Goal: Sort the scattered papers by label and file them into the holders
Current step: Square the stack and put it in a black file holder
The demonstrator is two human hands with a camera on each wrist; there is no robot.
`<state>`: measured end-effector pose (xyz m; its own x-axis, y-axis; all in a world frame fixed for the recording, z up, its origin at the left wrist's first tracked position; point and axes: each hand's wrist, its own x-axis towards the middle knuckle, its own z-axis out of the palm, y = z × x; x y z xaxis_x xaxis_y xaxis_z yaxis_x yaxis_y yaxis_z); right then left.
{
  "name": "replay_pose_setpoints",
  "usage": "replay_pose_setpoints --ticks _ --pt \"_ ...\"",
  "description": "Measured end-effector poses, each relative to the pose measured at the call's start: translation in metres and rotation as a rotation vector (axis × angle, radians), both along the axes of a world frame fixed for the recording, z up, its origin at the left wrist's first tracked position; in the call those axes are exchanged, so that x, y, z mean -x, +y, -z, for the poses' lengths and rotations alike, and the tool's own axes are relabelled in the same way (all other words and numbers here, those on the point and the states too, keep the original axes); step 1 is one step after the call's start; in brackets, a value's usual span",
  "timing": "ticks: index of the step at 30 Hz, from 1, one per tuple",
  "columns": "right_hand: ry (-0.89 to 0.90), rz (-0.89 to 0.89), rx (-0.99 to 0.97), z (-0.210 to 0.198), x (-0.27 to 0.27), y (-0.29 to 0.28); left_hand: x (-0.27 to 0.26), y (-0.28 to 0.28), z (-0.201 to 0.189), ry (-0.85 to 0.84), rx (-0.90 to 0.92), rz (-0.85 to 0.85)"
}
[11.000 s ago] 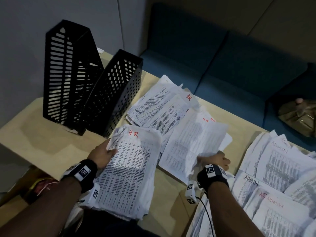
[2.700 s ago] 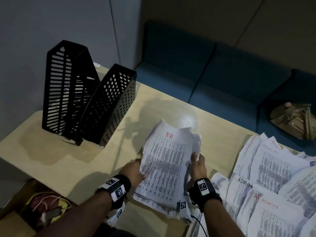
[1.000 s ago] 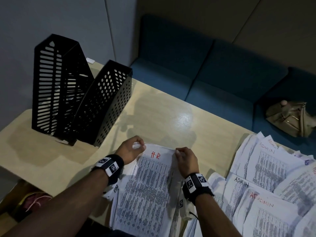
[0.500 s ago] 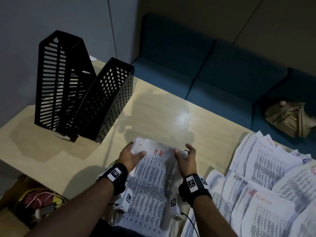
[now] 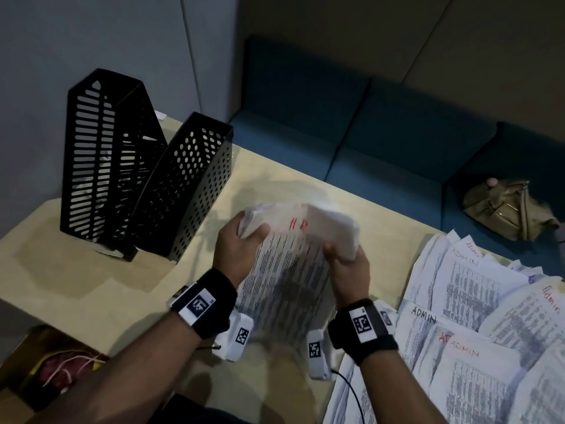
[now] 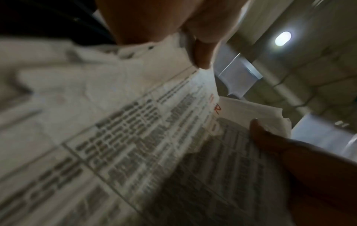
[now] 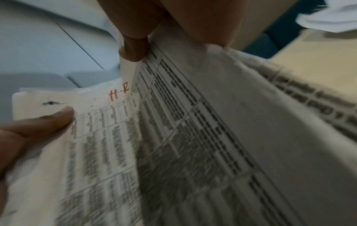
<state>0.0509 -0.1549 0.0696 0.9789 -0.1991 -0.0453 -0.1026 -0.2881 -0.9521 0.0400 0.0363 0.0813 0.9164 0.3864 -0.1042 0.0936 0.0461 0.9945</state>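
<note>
Both hands hold up a thick stack of printed papers (image 5: 290, 270) whose top sheet bears a red "HR" label. My left hand (image 5: 237, 243) grips its upper left corner, thumb on top. My right hand (image 5: 347, 260) grips the upper right corner. The stack is lifted off the table and blurred by motion. Both wrist views show the HR papers (image 6: 135, 137) (image 7: 173, 137) close up, pinched between thumb and fingers. Two black perforated file holders (image 5: 131, 179) stand at the table's far left, with the slotted one behind the dotted one.
Piles of sheets labelled "ADMIN" (image 5: 474, 316) cover the table's right side. The beige table (image 5: 91, 286) is bare between the holders and my hands. A blue sofa (image 5: 382, 133) with a tan bag (image 5: 504, 209) lies beyond. A box of cables (image 5: 52, 371) sits low left.
The HR stack, which lay flat under my hands half a second ago, is now raised off the table and tilted upward, with both hands gripping its top corners.
</note>
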Motion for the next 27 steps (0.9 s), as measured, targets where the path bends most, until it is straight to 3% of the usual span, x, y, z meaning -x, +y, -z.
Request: replay_pose_setpoints --ticks 4,8,11,13,16,19,22,27 --pt "-0.392 0.04 -0.127 -0.062 0.003 0.011 0.014 -0.019 -0.07 -0.357 0.164 -0.052" --pt "-0.516 0.032 -0.143 -0.071 0.01 0.018 0.028 -0.031 -0.066 -0.586 0.204 0.121" --pt "-0.4 0.074 -0.049 -0.044 0.014 0.015 0.032 -0.033 -0.033 -0.341 0.282 0.129" --pt "-0.268 0.039 0.109 -0.019 0.019 0.011 0.037 -0.032 -0.014 -0.133 0.249 0.138" --pt "-0.081 0.044 0.216 0.004 0.02 0.003 0.043 -0.027 0.0 -0.007 0.144 0.132" --pt "-0.125 0.069 0.207 -0.005 0.02 0.0 0.042 -0.024 -0.008 -0.021 0.174 0.136" --pt "-0.171 0.095 0.17 -0.014 0.018 -0.003 0.038 -0.021 -0.009 -0.116 0.072 0.135" --pt "-0.038 0.018 0.295 0.003 0.021 -0.005 0.042 -0.018 0.001 -0.051 -0.027 0.167"
